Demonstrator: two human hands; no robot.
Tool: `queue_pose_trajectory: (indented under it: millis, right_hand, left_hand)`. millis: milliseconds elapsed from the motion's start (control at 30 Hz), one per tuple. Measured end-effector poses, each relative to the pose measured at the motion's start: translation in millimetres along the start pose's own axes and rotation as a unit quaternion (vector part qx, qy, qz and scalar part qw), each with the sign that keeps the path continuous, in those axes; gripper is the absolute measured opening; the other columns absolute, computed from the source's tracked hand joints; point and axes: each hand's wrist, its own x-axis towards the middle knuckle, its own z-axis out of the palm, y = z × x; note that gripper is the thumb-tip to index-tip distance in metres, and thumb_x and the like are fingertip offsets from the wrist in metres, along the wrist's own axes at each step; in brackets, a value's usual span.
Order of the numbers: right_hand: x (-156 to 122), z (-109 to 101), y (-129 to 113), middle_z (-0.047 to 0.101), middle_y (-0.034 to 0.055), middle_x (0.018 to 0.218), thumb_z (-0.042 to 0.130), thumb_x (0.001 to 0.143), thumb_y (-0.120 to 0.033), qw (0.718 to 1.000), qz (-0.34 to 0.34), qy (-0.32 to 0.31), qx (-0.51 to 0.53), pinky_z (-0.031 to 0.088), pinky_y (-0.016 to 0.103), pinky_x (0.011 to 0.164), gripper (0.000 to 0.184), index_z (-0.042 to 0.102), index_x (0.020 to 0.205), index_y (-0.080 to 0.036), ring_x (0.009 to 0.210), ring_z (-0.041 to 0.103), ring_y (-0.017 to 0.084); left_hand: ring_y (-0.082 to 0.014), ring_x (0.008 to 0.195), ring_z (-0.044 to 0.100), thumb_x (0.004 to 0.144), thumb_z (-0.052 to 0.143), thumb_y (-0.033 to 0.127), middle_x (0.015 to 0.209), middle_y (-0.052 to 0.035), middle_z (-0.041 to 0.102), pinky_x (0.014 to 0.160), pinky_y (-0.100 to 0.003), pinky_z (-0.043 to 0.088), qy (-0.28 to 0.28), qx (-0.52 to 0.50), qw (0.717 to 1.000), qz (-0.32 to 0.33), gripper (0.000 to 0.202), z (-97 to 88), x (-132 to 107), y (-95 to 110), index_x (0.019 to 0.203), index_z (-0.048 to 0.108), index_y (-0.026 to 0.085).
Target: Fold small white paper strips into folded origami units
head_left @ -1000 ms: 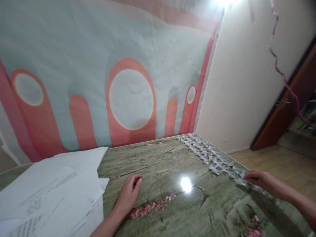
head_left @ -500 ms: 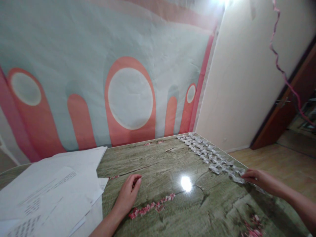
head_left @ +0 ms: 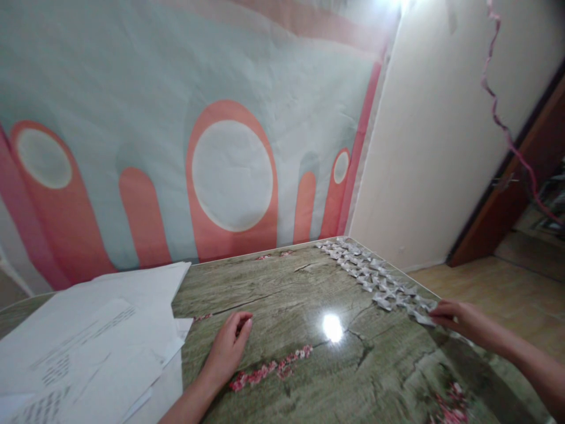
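My left hand [head_left: 229, 346] rests on the wood-patterned tabletop [head_left: 273, 294], fingers loosely curled in and thumb close to them; nothing shows in it. At the right edge, my right hand [head_left: 461, 321] has its fingertips pinched together on a small whitish crumpled piece [head_left: 422, 316], which looks like twisted paper or thin plastic. That piece lies at the near end of several rows of similar crumpled pieces [head_left: 382, 285], which run along the table's right side to the far corner. My right fingers partly cover the nearest ones.
A pile of white paper sheets [head_left: 119, 330], some printed, covers the table's left part. Behind the table hangs a backdrop [head_left: 170, 76] with coral arches. A twisted pink streamer [head_left: 494, 106] dangles at the right, before a pale wall and a brown door [head_left: 507, 194].
My right hand has shifted very slightly to the left and up at the near end of the rows. My left hand stays almost where it was.
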Motion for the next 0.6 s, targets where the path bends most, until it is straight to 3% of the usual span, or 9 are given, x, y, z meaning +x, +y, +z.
queue_pose_trajectory:
  millis: [167, 533, 600]
  right_hand:
    - [-2, 10, -6, 0.064, 0.0078, 0.073, 0.054, 0.076, -0.035, 1.000, -0.007, -0.010, -0.027, 0.043, 0.028, 0.062, 0.024, 0.072, 0.073, -0.020, 0.066, 0.059, 0.021]
    - [-4, 16, 6, 0.065, 0.0070, 0.076, 0.048, 0.081, -0.037, 0.996, -0.026, -0.016, -0.084, 0.045, 0.029, 0.064, 0.029, 0.070, 0.075, -0.020, 0.068, 0.061, 0.020]
    - [-6, 16, 2, 0.065, 0.0071, 0.074, 0.049, 0.080, -0.039, 0.996, -0.026, 0.005, -0.086, 0.046, 0.029, 0.062, 0.029, 0.070, 0.072, -0.021, 0.065, 0.061, 0.020]
  left_hand:
    - [-0.0225, 0.093, 0.057, 0.088, 0.041, 0.042, 0.097, -0.0072, 0.061, 0.084, -0.037, 0.045, -0.004, -0.001, 1.000, 0.004, 0.030, 0.3, 0, -2, 0.098, 0.056, 0.018]
    - [-0.0214, 0.093, 0.057, 0.089, 0.040, 0.041, 0.097, -0.0059, 0.061, 0.084, -0.036, 0.044, -0.004, 0.006, 1.000, 0.007, 0.028, -0.7, -1, 1, 0.099, 0.055, 0.019]
    - [-0.0214, 0.092, 0.056, 0.088, 0.041, 0.040, 0.097, -0.0057, 0.061, 0.083, -0.035, 0.044, -0.001, 0.007, 1.000, 0.009, 0.027, -0.9, -1, 2, 0.098, 0.056, 0.019]
